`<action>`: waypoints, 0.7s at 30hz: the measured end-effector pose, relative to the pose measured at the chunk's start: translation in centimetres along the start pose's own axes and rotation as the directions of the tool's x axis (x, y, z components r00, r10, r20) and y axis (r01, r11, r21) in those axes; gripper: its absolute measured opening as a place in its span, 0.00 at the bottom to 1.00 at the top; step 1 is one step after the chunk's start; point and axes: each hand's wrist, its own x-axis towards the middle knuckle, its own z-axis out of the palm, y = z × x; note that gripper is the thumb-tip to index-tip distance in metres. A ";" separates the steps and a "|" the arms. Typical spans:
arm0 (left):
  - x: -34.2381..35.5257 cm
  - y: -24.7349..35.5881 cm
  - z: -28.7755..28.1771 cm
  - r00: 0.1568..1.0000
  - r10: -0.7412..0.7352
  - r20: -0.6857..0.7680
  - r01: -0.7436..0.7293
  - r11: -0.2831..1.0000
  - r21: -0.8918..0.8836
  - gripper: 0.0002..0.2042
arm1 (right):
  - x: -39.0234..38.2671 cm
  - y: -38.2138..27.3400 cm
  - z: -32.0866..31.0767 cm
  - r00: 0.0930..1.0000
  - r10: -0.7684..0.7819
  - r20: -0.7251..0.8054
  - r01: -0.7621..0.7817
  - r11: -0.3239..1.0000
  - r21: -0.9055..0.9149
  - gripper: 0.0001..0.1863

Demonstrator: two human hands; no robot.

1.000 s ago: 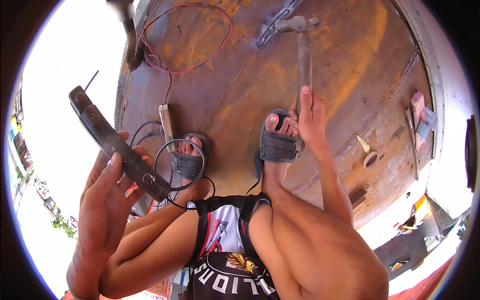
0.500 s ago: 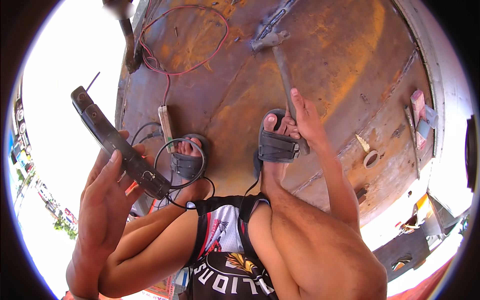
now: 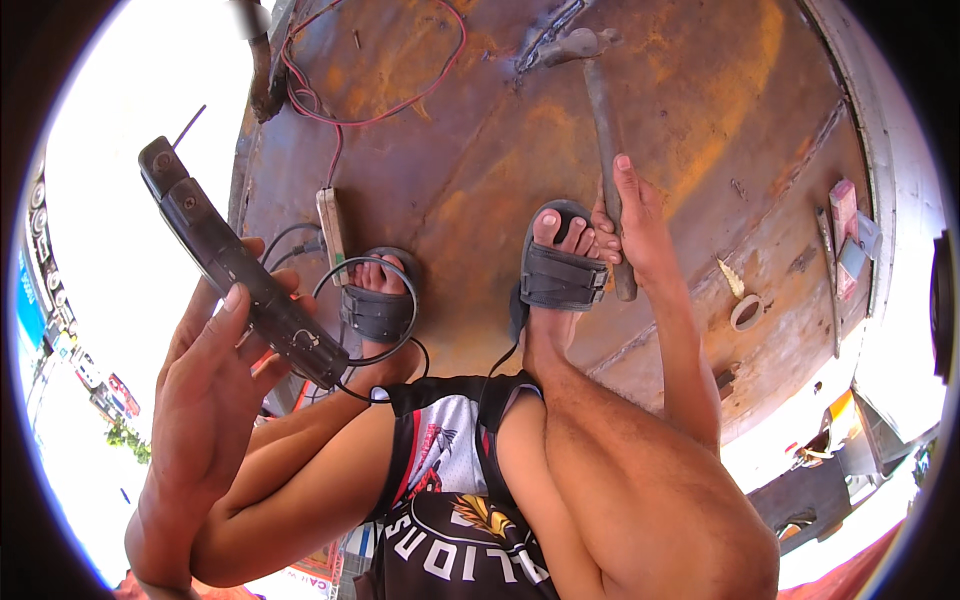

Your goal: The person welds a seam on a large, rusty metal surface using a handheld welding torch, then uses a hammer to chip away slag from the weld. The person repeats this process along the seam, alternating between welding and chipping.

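Note:
My left hand (image 3: 205, 400) is closed around a long black electrode holder (image 3: 240, 275), tilted with its tip up and to the left. From that tip sticks a thin dark rod (image 3: 189, 127). A black cable (image 3: 413, 310) loops from near its lower end toward my left foot. In my right hand (image 3: 640, 225) is the wooden-looking handle of a hammer (image 3: 605, 120), just beside my right sandal (image 3: 563, 275). The hammer's grey head (image 3: 572, 47) is at the near right of a rough weld bead (image 3: 550, 35); whether it touches the plate I cannot tell.
Both feet stand on a rusty metal plate (image 3: 480, 230). A red-and-black wire (image 3: 400, 122) curls at the far left, near a pale strip (image 3: 330, 230). To the right lie a ring (image 3: 746, 313), a thin rod (image 3: 829, 280) and a pink box (image 3: 843, 215). A raised rim (image 3: 880, 150) borders the plate.
The hammer has shifted right and farther away, its head moving along the weld bead. The electrode holder stays in my left hand, nearly still. The view has shifted slightly.

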 end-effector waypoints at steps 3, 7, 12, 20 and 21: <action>0.1 0.0 0.3 0.999 0.025 0.025 -0.025 1.000 -0.009 0.25 | -0.5 0.8 0.3 0.984 -0.162 -0.078 0.171 0.975 0.140 0.29; 0.0 0.4 -0.1 1.000 0.003 0.007 -0.003 1.000 -0.023 0.25 | 0.5 2.0 0.4 0.998 0.031 0.055 -0.024 0.990 -0.136 0.29; -0.2 0.2 -0.2 1.000 0.031 0.000 -0.031 0.999 -0.005 0.25 | -2.8 2.7 0.8 0.979 0.120 0.167 -0.051 0.929 -0.366 0.27; -1.3 0.1 -1.2 0.999 0.039 -0.034 -0.040 0.999 -0.023 0.25 | 1.4 -0.9 -2.8 0.943 0.160 0.293 0.009 0.866 -0.501 0.27; -0.9 -0.1 -1.5 0.999 0.041 -0.019 -0.041 0.999 -0.027 0.25 | 2.0 -2.7 -4.0 0.958 0.140 0.251 0.010 0.857 -0.516 0.28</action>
